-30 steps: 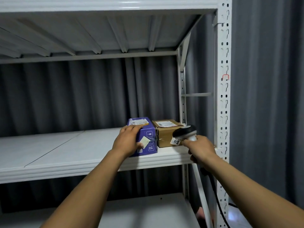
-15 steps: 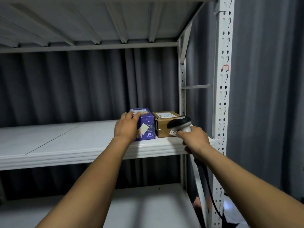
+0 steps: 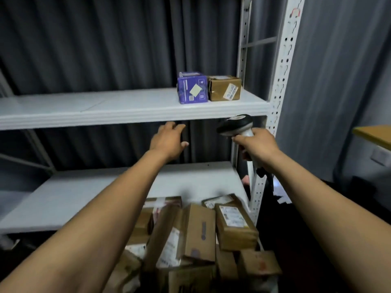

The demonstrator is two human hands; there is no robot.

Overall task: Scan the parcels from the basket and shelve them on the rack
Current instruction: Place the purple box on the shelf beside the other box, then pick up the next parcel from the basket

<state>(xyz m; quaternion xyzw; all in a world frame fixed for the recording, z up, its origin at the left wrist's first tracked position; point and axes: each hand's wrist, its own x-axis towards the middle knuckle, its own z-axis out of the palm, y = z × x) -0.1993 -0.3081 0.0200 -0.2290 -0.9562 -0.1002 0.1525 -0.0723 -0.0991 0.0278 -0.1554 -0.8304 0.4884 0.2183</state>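
A purple parcel [image 3: 192,87] stands on the white rack shelf [image 3: 127,111] at its right end, touching a brown parcel [image 3: 224,88] beside it. My left hand [image 3: 169,140] hovers below the shelf's front edge, empty, with its fingers apart. My right hand [image 3: 257,144] grips the handle of a black and white barcode scanner [image 3: 236,124], whose head points left. At the bottom, several brown cardboard parcels [image 3: 201,235] lie piled together; the basket under them is hidden.
A lower white shelf [image 3: 84,195] lies behind the parcel pile. The rack's perforated white upright [image 3: 281,66] stands at the right. Dark grey curtains hang behind and to the right. A wooden table edge [image 3: 374,134] juts in at far right.
My left hand has let go of the purple parcel and dropped below the shelf. The view has tilted down, bringing the parcel pile into sight. The scanner hand has lowered too.
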